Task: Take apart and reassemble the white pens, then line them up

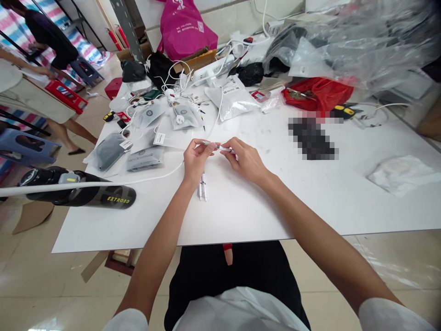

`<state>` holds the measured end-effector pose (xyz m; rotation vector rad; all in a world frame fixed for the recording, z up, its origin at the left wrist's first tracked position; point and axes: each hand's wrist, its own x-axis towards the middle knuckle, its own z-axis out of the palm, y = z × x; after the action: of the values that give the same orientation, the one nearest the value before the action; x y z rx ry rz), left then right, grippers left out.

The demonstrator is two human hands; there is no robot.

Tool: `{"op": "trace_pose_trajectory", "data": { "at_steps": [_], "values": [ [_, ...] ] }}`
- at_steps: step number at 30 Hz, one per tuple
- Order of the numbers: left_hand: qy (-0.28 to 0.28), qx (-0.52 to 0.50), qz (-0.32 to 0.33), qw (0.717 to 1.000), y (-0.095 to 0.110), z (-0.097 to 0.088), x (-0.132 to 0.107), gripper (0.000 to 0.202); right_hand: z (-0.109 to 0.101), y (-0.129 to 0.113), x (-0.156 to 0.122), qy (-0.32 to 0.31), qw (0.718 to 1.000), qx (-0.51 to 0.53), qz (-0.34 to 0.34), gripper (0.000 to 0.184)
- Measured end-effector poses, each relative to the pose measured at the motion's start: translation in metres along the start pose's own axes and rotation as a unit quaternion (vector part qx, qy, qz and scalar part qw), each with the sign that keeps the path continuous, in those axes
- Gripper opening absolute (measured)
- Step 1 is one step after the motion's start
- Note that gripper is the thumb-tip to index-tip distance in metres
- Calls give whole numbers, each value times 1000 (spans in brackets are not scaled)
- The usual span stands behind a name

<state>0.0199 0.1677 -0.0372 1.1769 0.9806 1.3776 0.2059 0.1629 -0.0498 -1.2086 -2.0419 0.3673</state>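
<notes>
A slim white and grey pen [225, 149] is held roughly level above the table, between my two hands. My left hand [196, 158] is closed on its left end, thumb and fingers pinching it. The fingertips of my right hand [248, 158] pinch the pen's right end. Whether the pen is in one piece or two is too small to tell. Just below my left hand, a pair of similar white pens [202, 189] lies side by side on the white table [241, 216]; their upper ends are partly hidden by that hand.
A black bottle [82, 188] stands at the left edge, with a white cable [155, 179] crossing in front. Packaged pouches [144, 158], a silver mailer bag [232, 99] and a red bag [319, 94] crowd the back. A white cloth or bag [403, 174] lies right. People are at far left.
</notes>
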Motion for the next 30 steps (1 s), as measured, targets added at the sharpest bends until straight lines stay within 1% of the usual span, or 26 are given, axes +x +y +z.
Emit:
{"op": "trace_pose_trajectory", "data": {
  "at_steps": [3, 6, 9, 11, 15, 18, 23, 30],
  "values": [
    [15, -2, 6, 1000, -1, 1, 0, 44, 1, -1, -1, -4, 1000, 2, 16, 23],
    [25, -15, 12, 999, -2, 1, 2, 45, 1, -5, 0, -11, 1000, 6, 22, 30],
    [0, -5, 13, 1000, -4, 0, 3, 41, -2, -8, 0, -18, 1000, 0, 12, 37],
    [1, 8, 16, 1000, -4, -2, 4, 39, -3, -9, 1, -20, 1000, -10, 4, 41],
    [54, -1, 8, 999, -4, -7, 8, 44, -4, -5, 1, -4, 1000, -17, 10, 35],
    [64, -4, -8, 998, 0, -11, 10, 46, -5, -4, 1, -2, 1000, -7, 19, 35],
    [68, -9, -19, 997, 5, -14, 11, 49, -7, -4, 2, -5, 1000, -28, 1, 39],
    [123, -29, -1, 992, 9, -24, 17, 51, -15, -2, 3, 25, 999, -28, 13, 43]
  ]
}}
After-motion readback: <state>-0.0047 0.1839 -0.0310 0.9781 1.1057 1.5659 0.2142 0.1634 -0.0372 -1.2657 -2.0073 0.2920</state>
